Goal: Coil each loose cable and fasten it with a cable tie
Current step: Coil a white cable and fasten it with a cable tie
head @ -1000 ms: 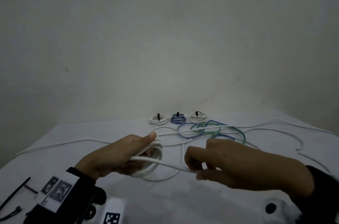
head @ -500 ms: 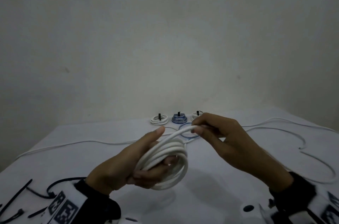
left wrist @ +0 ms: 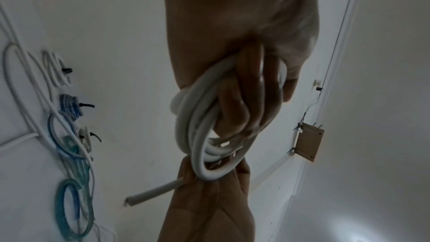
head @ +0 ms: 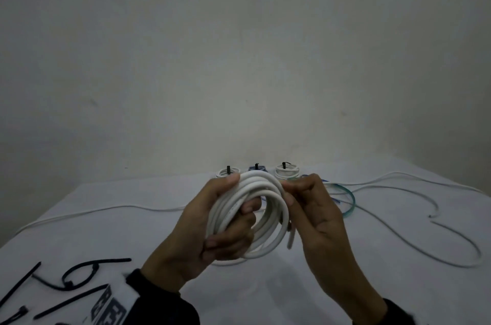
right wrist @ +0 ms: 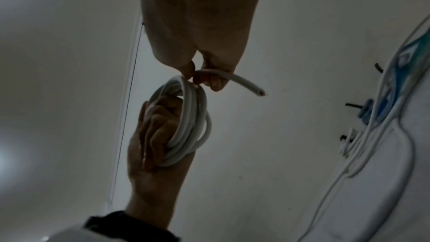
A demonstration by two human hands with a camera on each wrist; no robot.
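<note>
A thick white cable coil is held above the table, several turns wide. My left hand grips the coil, fingers through its middle and thumb over the top. My right hand pinches the cable at the coil's right side. The cut cable end sticks out below those fingers. Black cable ties lie loose at the table's front left.
Three tied coils stand in a row at the table's back. Loose green and blue cable loops lie right of my hands. Thin white cables snake over the right side, and another runs left.
The coil has grown by another turn and risen closer to the camera. My right hand has come down from the coil's top to its right side, and the cable's free end now hangs out.
</note>
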